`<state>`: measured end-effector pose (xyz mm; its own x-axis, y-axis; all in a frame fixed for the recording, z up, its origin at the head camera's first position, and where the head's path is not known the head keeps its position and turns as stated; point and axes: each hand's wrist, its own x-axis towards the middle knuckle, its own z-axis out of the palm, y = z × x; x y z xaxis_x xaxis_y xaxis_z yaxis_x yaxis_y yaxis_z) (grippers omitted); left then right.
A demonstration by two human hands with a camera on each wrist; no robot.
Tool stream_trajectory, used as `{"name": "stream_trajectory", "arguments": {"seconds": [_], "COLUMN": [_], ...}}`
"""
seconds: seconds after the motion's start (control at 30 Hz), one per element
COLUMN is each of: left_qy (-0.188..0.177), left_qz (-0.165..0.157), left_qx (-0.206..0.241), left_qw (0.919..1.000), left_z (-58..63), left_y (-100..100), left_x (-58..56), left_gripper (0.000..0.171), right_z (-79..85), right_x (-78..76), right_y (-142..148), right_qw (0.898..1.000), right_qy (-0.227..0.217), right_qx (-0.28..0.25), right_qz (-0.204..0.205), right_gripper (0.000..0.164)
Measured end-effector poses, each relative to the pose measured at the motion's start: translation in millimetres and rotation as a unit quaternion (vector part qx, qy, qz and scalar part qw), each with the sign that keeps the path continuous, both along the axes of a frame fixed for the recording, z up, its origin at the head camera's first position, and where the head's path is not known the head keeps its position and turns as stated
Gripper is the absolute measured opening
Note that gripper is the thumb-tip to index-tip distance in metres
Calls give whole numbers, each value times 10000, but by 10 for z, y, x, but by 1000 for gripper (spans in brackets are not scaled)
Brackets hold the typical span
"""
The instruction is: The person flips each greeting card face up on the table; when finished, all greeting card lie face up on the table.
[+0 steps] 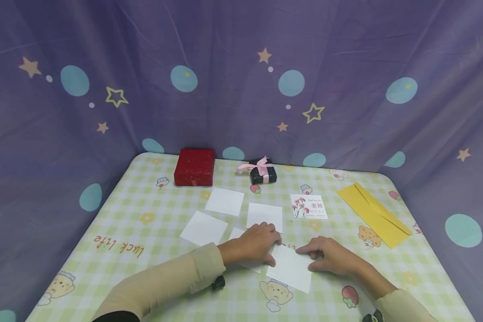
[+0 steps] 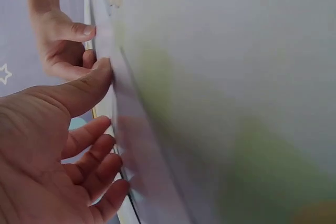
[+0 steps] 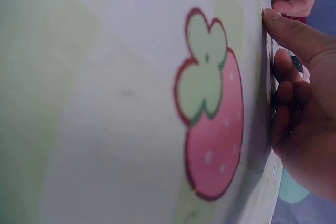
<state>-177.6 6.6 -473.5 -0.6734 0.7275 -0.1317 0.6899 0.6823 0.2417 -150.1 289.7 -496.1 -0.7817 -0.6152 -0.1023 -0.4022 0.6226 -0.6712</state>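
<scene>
Card point(image 1: 290, 271), square, flat and white, lies on checked cloth point(image 1: 161, 243); left hand point(image 1: 256, 243) and right hand point(image 1: 331, 256) touch it, loose-fingered.

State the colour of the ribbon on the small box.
The ribbon is pink, tied in a bow; it shows best in the head view.

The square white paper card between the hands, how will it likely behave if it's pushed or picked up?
The square white paper card is probably light, since it looks thin. Pushed, it would likely slide rather than roll or tip, as it lies flat on the green-and-white checked tablecloth. Its low edges may be fiddly to lift.
</scene>
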Motion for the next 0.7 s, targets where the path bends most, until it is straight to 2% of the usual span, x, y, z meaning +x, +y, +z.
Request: {"name": "stream_trajectory", "arguments": {"seconds": [0.3, 0.53, 0.7], "left_qy": [-406, -492, -680], "left_qz": [167, 124, 163], "left_qx": [-363, -502, -489], "left_qw": [9984, 9975, 9964], "left_z": [48, 77, 77], "left_y": [142, 194, 218], "left_x": [-82, -105, -107], "left_gripper": [57, 59, 59], "right_z": [20, 41, 49], "right_x": [6, 6, 13], "right_y": [-14, -31, -31], "right_qw": [10000, 9999, 9999], "right_qy": [-37, -51, -64], "right_qx": [58, 99, 127], "right_qz": [-41, -27, -78], "right_gripper": [44, 46, 45]}}
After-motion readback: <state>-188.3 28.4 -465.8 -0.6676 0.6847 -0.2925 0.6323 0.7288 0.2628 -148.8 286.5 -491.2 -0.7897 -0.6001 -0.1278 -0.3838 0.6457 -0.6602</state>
